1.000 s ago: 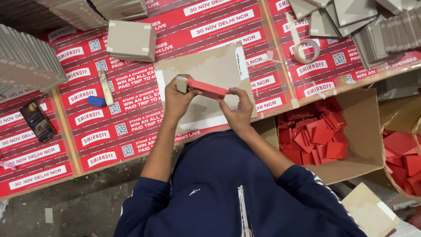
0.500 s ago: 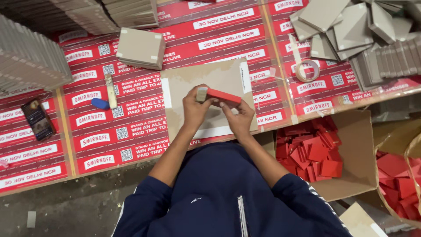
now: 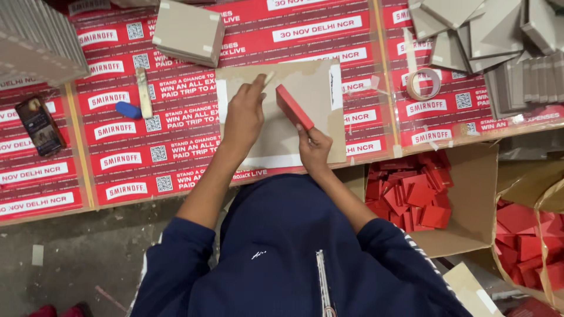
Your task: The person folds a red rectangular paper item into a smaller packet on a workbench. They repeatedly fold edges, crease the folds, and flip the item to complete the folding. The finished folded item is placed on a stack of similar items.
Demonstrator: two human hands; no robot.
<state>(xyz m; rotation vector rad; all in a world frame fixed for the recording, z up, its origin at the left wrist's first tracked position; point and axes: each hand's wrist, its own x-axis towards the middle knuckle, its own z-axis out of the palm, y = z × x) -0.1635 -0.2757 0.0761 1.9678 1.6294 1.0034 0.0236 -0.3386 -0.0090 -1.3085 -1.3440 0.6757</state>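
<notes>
My right hand (image 3: 313,148) grips a flat red box piece (image 3: 294,107) by its near end and holds it tilted above a brown cardboard sheet (image 3: 305,82) on the table. My left hand (image 3: 244,114) has let go of the red piece and rests on the cardboard sheet, with a small pale strip (image 3: 269,78) at its fingertips. Both forearms are bare below rolled dark blue sleeves.
The table is covered with red printed sheets (image 3: 176,117). A grey box (image 3: 188,32) sits at the far left, a tape roll (image 3: 424,84) and several grey box parts (image 3: 487,41) at the far right. An open carton of red pieces (image 3: 411,191) stands at my right. A blue object (image 3: 128,110) lies left.
Both hands held the red piece earlier. Now my left hand has released it and reached to the cardboard sheet, while my right hand keeps the piece, tilted.
</notes>
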